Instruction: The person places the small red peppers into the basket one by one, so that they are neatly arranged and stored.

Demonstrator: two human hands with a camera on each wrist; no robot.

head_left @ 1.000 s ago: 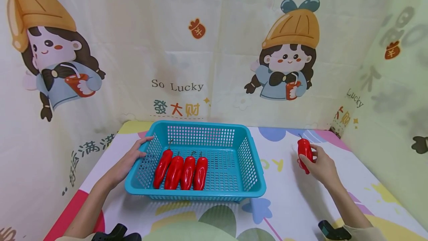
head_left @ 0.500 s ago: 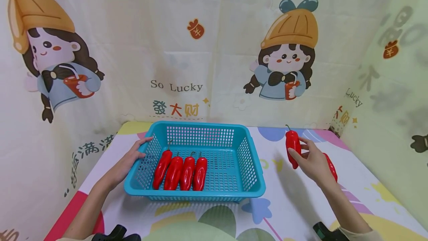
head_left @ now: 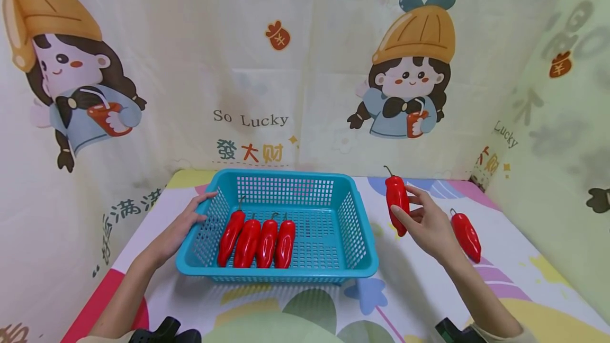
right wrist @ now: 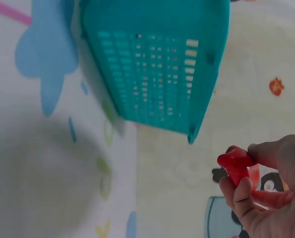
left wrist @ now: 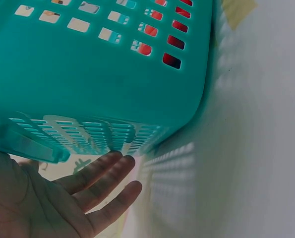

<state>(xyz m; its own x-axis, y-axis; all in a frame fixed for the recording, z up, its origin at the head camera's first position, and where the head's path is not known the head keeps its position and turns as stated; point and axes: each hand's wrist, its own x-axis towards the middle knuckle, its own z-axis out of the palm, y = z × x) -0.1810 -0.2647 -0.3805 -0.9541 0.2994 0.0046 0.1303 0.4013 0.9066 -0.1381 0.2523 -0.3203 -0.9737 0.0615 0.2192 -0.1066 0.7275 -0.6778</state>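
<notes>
Our right hand [head_left: 430, 230] pinches a red pepper [head_left: 396, 200] above the bench [head_left: 410, 300], right of the blue basket [head_left: 276, 272]; our left hand [head_left: 180, 227], fingers loosely extended, touches the basket's left rim.

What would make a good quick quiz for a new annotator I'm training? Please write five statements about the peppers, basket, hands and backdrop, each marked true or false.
1. Four red peppers lie in the blue-green basket. True.
2. The left hand holds a pepper. False: it is at the basket's left side.
3. The right hand holds another pepper. True.
4. The loose pepper lies left of the basket. False: in the head view it lies to the right.
5. The backdrop bears the words "So Lucky". True.
</notes>
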